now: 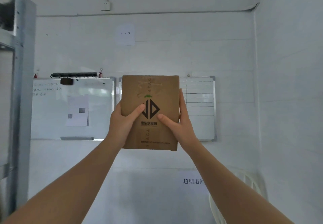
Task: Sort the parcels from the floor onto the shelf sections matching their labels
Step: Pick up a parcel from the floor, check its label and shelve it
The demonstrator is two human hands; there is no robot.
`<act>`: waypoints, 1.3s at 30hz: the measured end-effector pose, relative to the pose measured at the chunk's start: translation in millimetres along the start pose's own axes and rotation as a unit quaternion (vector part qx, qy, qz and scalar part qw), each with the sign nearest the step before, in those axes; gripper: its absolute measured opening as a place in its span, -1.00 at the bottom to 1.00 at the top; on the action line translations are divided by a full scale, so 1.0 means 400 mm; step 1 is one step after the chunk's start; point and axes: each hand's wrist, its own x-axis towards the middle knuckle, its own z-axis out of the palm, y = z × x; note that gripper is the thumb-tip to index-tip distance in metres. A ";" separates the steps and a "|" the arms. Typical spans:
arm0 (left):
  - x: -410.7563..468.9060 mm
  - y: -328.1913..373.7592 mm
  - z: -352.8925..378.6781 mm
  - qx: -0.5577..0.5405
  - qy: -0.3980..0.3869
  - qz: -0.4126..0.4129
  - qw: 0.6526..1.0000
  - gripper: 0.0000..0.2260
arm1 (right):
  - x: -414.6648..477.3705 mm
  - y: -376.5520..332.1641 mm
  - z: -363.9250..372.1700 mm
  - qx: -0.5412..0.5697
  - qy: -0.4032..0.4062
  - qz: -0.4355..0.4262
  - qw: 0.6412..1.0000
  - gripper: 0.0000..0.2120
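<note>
I hold a brown cardboard parcel (153,90) upright at arm's length in front of a white wall. It bears a black diamond logo and printed characters on the face toward me. My left hand (122,122) grips its lower left edge, thumb across the front. My right hand (178,122) grips its right edge, thumb lying on the front near the logo. No shipping label shows on this face. A metal shelf frame (21,83) stands at the far left edge of view.
Two whiteboards hang on the wall: one (57,108) at left with handwriting and pinned paper, one (199,108) lined, partly behind the parcel. A paper sign reading "1 - 3" (125,34) is taped higher up. A white plastic chair (244,197) stands at lower right.
</note>
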 end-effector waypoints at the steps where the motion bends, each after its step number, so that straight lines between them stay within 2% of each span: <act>1: -0.001 0.007 -0.011 -0.003 0.001 -0.001 1.000 -0.50 | -0.002 -0.009 0.003 0.006 -0.014 0.011 1.000 -0.12; 4: -0.005 0.031 -0.054 -0.020 0.003 -0.006 1.000 -0.54 | -0.006 -0.038 0.016 0.030 -0.045 0.052 0.997 0.04; 6: -0.007 0.044 -0.087 -0.038 0.009 -0.010 0.999 -0.53 | -0.006 -0.053 0.031 0.054 -0.031 0.107 0.992 0.05; 8: -0.011 0.053 -0.112 -0.039 0.013 -0.007 0.999 -0.52 | -0.015 -0.063 0.053 0.062 -0.037 0.146 0.987 0.01; 11: -0.022 0.066 -0.130 -0.019 0.013 0.003 1.000 -0.53 | -0.034 -0.067 0.093 0.066 -0.055 0.129 0.988 -0.22; 13: -0.024 0.079 -0.140 -0.001 0.022 0.014 1.000 -0.52 | -0.043 -0.075 0.115 0.088 -0.034 0.118 0.988 -0.25; 15: -0.019 0.086 -0.151 0.055 0.046 0.063 0.995 -0.38 | -0.047 -0.084 0.135 0.100 -0.001 0.104 0.990 -0.22; 16: -0.017 0.089 -0.154 0.101 0.061 0.115 0.986 -0.31 | -0.048 -0.086 0.146 0.101 0.015 0.093 0.990 -0.22; 18: -0.026 0.096 -0.142 0.227 0.069 0.231 0.944 -0.25 | -0.051 -0.091 0.174 0.086 0.047 0.062 0.993 -0.21; 20: -0.052 0.105 -0.110 0.331 0.047 0.261 0.906 -0.25 | -0.049 -0.094 0.207 0.059 0.089 0.037 0.994 -0.28; 21: -0.063 0.108 -0.092 0.344 0.031 0.247 0.905 -0.23 | -0.048 -0.093 0.223 0.049 0.112 0.023 0.992 -0.31; 23: -0.079 0.118 -0.061 0.315 0.010 0.197 0.928 -0.15 | -0.046 -0.090 0.245 0.011 0.142 0.003 0.990 -0.25; 25: -0.081 0.137 -0.044 0.253 -0.004 0.129 0.959 -0.07 | -0.047 -0.086 0.255 -0.054 0.160 0.004 0.986 -0.06; 27: -0.064 0.144 -0.038 0.206 -0.002 0.072 0.976 0.00 | -0.059 -0.090 0.255 -0.114 0.157 0.001 0.981 0.02; 29: -0.045 0.144 -0.045 0.157 0.015 0.053 0.986 0.06 | -0.073 -0.091 0.250 -0.147 0.132 -0.020 0.980 0.07; 30: -0.037 0.142 -0.053 0.123 0.031 0.056 0.990 0.03 | -0.079 -0.093 0.247 -0.151 0.118 -0.038 0.981 0.06; 32: -0.026 0.139 -0.075 0.055 0.048 0.054 0.996 -0.15 | -0.085 -0.091 0.242 -0.148 0.088 -0.064 0.983 0.02; 35: -0.011 0.137 -0.119 -0.037 0.016 0.027 0.999 -0.48 | -0.080 -0.087 0.225 -0.137 0.036 -0.067 0.988 -0.11; 39: 0.004 0.124 -0.165 -0.063 -0.053 0.010 0.997 -0.56 | -0.075 -0.081 0.218 -0.125 0.011 -0.067 0.990 -0.23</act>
